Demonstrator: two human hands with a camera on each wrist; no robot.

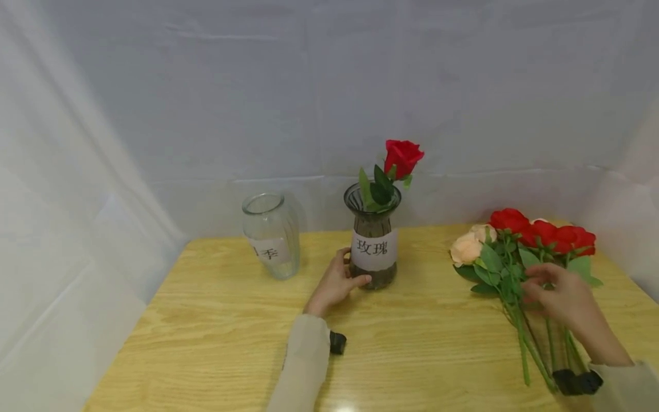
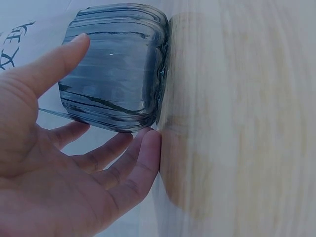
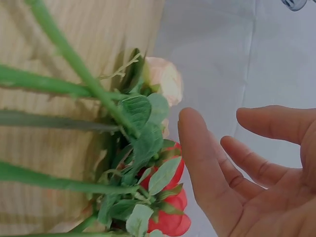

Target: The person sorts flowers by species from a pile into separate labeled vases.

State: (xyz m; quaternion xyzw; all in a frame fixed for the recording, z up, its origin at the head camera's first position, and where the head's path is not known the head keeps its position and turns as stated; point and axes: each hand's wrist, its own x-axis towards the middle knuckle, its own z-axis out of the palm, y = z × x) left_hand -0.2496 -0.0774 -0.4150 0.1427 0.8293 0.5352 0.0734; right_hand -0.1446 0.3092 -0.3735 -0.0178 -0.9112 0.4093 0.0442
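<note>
My left hand (image 1: 337, 281) holds the lower left side of a smoky grey glass vase (image 1: 377, 279). In the left wrist view the thumb lies across the front of the vase (image 2: 111, 64), with the fingers bent along its side near the base. The vase stands upright, bears a white paper label (image 1: 374, 249) and contains one red rose (image 1: 403, 158) leaning right. Over the loose flowers at the right hovers my right hand (image 1: 561, 294), fingers loosely bent and nothing held. Beneath it lie several red flowers (image 1: 540, 233) and peach flowers (image 1: 467, 249) with green stems (image 1: 525, 349).
A clear glass vase (image 1: 288, 232) with a white label (image 1: 270, 250) stands left of the grey one and contains no flowers. Both stand on a light wooden table (image 1: 221, 337). A white sheet (image 1: 231, 114) hangs behind and along the sides.
</note>
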